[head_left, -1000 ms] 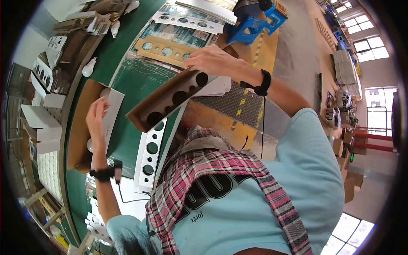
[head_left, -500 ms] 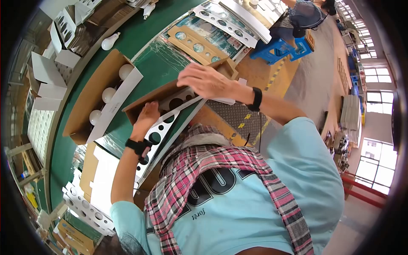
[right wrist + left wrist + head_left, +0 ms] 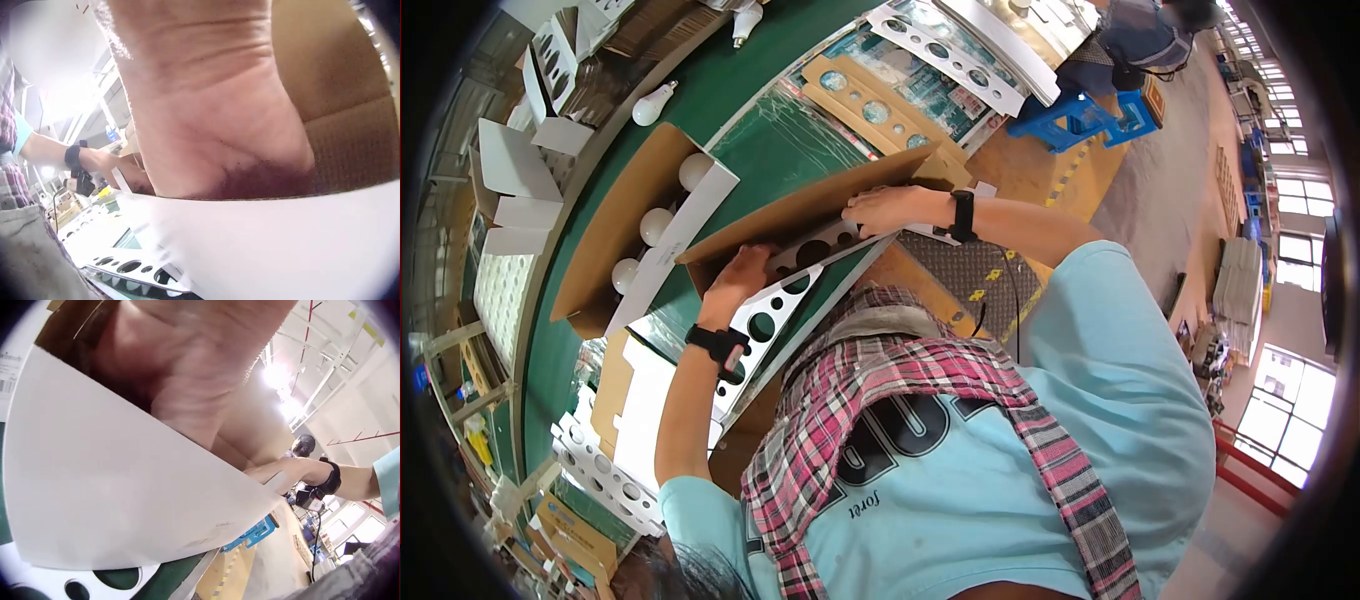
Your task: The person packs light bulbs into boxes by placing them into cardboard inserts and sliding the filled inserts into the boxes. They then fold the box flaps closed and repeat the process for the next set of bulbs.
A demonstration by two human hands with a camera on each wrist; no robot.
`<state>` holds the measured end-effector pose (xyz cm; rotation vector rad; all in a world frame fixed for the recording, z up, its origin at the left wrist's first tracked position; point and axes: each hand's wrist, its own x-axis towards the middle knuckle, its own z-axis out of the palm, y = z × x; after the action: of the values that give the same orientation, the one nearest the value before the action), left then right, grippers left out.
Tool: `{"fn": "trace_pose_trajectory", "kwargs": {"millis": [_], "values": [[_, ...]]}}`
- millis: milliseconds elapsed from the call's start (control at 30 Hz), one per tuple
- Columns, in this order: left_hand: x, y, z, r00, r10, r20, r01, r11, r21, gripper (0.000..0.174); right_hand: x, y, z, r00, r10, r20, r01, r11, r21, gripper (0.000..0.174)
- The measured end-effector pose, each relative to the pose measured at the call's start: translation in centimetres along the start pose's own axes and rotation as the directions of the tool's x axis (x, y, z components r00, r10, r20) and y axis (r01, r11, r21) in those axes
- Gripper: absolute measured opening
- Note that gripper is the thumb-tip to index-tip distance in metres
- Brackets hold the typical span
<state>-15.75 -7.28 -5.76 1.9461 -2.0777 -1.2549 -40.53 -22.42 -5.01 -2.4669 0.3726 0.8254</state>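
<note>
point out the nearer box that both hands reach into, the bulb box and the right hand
Nearer box [image 3: 805, 221], head view, brown inner wall
Bulb box [image 3: 677, 249], head view, white side panel
Right hand [image 3: 884, 211], head view, back of hand

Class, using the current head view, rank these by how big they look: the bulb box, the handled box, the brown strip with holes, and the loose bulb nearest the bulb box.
1. Bulb box and handled box: too alike to rank; the handled one is partly hidden.
2. Brown strip
3. Loose bulb
</note>
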Motion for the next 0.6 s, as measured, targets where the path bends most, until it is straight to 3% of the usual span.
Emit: {"fn": "trace_pose_trajectory", "kwargs": {"millis": [67, 167, 200, 267, 333, 367, 433, 467, 533, 567, 600], "values": [[-0.3, -2.0, 1.9, 0.995, 0.049, -0.082, -0.050, 0.999, -0.003, 0.037, 1.0, 0.0, 0.4, 0.995, -0.053, 0.082, 0.062, 0.991, -0.121, 0.041], [0.2, -3.0, 3.9, 0.971, 0.177, -0.161, -0.159, 0.980, 0.118, 0.029, 1.6, -0.7, 1.1, 0.990, -0.139, 0.024, 0.139, 0.935, -0.325, 0.032], [0.3, -2.9, 4.0, 0.959, 0.226, -0.173, -0.196, 0.965, 0.177, 0.026, 1.8, -0.6, 1.6, 0.970, -0.229, -0.086, 0.187, 0.921, -0.341, 0.028], [1.1, -2.6, 3.5, 0.966, 0.250, -0.061, -0.222, 0.931, 0.288, 0.025, 1.8, -0.3, 2.7, 0.868, -0.399, -0.295, 0.273, 0.881, -0.387, 0.021], [2.1, -2.1, 2.9, 0.971, 0.199, 0.129, -0.234, 0.887, 0.397, 0.023, 2.2, 0.0, 2.7, 0.807, -0.484, -0.338, 0.347, 0.852, -0.393, 0.017], [1.9, -1.6, 3.1, 0.969, 0.242, 0.042, -0.237, 0.876, 0.419, 0.023, 2.3, 0.1, 2.6, 0.772, -0.523, -0.361, 0.381, 0.836, -0.395, 0.016], [1.3, 0.5, 2.4, 0.934, 0.335, -0.121, -0.245, 0.851, 0.465, 0.023, 3.1, 1.2, 2.6, 0.780, -0.556, -0.288, 0.455, 0.819, -0.349, 0.016], [1.5, 0.7, 2.4, 0.927, 0.365, -0.083, -0.289, 0.839, 0.460, 0.025, 3.2, 1.7, 2.9, 0.782, -0.569, -0.253, 0.487, 0.812, -0.322, 0.017], [2.1, 0.5, 2.2, 0.905, 0.425, -0.011, -0.376, 0.812, 0.447, 0.028, 3.2, 0.7, 1.6, 0.869, -0.487, -0.084, 0.445, 0.845, -0.298, 0.017], [2.5, 0.3, 2.2, 0.935, 0.351, 0.049, -0.337, 0.837, 0.430, 0.028, 3.3, 0.3, 1.0, 0.897, -0.441, 0.004, 0.424, 0.858, -0.290, 0.017], [3.0, 0.1, 2.2, 0.955, 0.274, 0.109, -0.294, 0.860, 0.417, 0.028, 3.7, 0.6, 1.4, 0.898, -0.440, -0.009, 0.423, 0.870, -0.253, 0.017]]}}
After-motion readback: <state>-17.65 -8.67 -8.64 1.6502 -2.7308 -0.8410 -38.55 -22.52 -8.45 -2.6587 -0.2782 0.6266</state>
